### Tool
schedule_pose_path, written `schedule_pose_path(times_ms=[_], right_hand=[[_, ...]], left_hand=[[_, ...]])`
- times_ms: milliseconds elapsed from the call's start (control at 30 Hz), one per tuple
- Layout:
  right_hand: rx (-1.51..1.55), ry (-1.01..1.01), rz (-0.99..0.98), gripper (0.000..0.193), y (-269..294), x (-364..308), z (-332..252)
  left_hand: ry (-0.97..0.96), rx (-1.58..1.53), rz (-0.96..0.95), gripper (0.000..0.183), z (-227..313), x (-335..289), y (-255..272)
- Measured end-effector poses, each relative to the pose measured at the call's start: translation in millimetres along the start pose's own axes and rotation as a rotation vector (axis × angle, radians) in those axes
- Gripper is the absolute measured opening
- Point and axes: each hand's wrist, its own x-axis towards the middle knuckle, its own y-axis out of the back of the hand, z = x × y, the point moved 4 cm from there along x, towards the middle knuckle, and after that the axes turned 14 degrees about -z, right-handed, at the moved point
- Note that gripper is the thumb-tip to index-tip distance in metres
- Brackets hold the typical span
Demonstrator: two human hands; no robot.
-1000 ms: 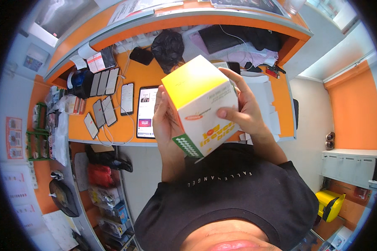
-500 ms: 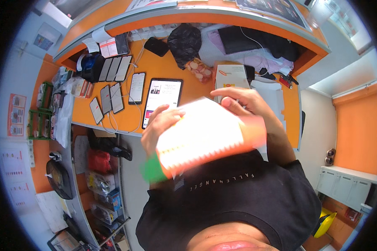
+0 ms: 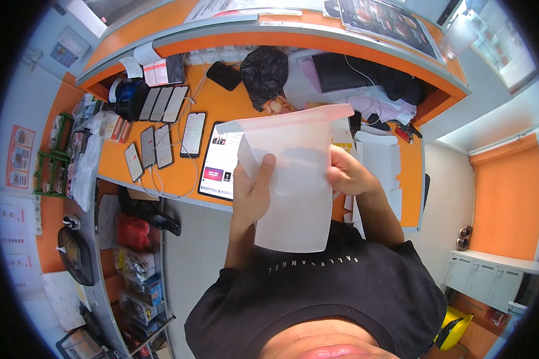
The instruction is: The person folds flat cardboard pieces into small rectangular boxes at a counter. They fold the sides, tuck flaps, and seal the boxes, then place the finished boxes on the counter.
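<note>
A white, flat paper or card piece (image 3: 296, 209) with a pinkish folded strip along its far edge is held up over my chest, in front of the orange desk. My left hand (image 3: 251, 194) grips its left side, thumb lying on the near face and the other fingers mostly hidden behind. Curled fingers of my right hand (image 3: 348, 172) pinch the right edge. Just beyond my left hand, a large phone or tablet (image 3: 212, 164) with a lit screen lies partly covered by the piece. Behind my right hand, a white box (image 3: 342, 134) is mostly hidden.
Several charging phones (image 3: 163, 146) with white cables lie on the desk's left (image 3: 185, 179). A black plastic bag (image 3: 265, 75) sits at the back. White card pieces (image 3: 377, 158) lie on the right. The raised counter edge (image 3: 305, 42) bounds the far side; a shelf (image 3: 138, 263) stands left.
The white piece has turned: its zigzag orange edge and green corner no longer show, and the pinkish strip now lies far side. My left hand has shifted nearer and right; my right hand has lowered.
</note>
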Motion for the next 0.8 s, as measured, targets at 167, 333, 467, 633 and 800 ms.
schedule_pose_path(times_ms=[167,333,467,633,800], right_hand=[[-0.197,-0.138,0.364,0.046,-0.6,4.3,-4.0],[-0.371,-0.068,0.401,0.042,4.3,-6.5,-11.0],[-0.716,0.094,0.835,0.032,0.2,-3.8,-52.9],[-1.171,0.358,0.763,0.031,-34.3,7.4,-99.9],[-1.139,0.387,0.494,0.018,-36.9,23.5,-108.3]], left_hand=[[-0.244,-0.181,-0.081,0.065,-30.3,-8.8,-9.3],[-0.264,-0.02,-0.087,0.065,-24.6,-6.1,-12.1],[-0.166,0.275,-0.018,0.047,-9.3,-6.0,-17.5],[-0.328,0.54,-0.011,0.036,6.4,-5.9,-27.6],[-0.33,0.405,-0.122,0.036,16.6,-14.7,-33.6]])
